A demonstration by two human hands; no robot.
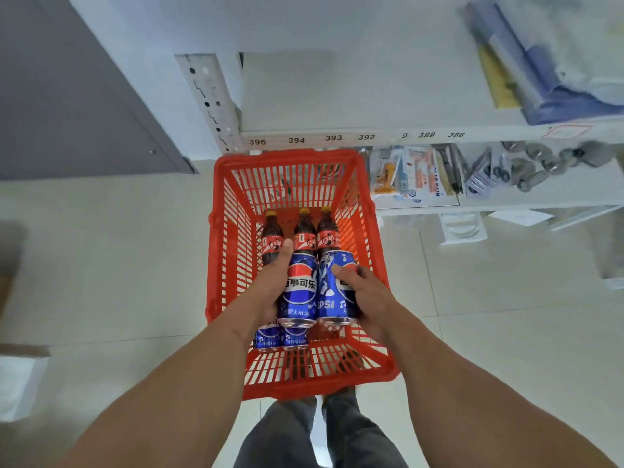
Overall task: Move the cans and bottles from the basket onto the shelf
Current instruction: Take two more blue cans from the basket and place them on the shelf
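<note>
Left hand [270, 288] wrapped around a blue Pepsi can [299, 292], thumb up along its left side, fingers hidden behind it. Right hand [366, 295] closed on a second Pepsi can [334, 288], thumb across its front, fingers round the right side. Both held cans sit side by side, touching or nearly so, above the middle of the red basket [229, 231]. Their long axes run away from the camera, bottom rims toward the viewer, tops toward the bottles.

Count, cans: 2 in hand, plus 2 more blue cans [280, 337] low in the basket just under the left-hand can, only their near ends showing. Total 4 visible.

Count, bottles: 3 cola bottles [305, 236] with red labels and yellow caps, in a row across the basket beyond the cans, standing upright with caps toward the basket's far wall.

Basket is slatted plastic and appears to rest on pale floor tiles, directly ahead of the person's legs. Its far rim lies just below the front edge of a white shelf [337, 96], whose edge strip carries numbers 395 to 386. Shelf surface above the basket is bare; blue and yellow packaged goods [526, 69] lie at its right end. A lower level to the right holds small packaged hardware items [415, 177].
</note>
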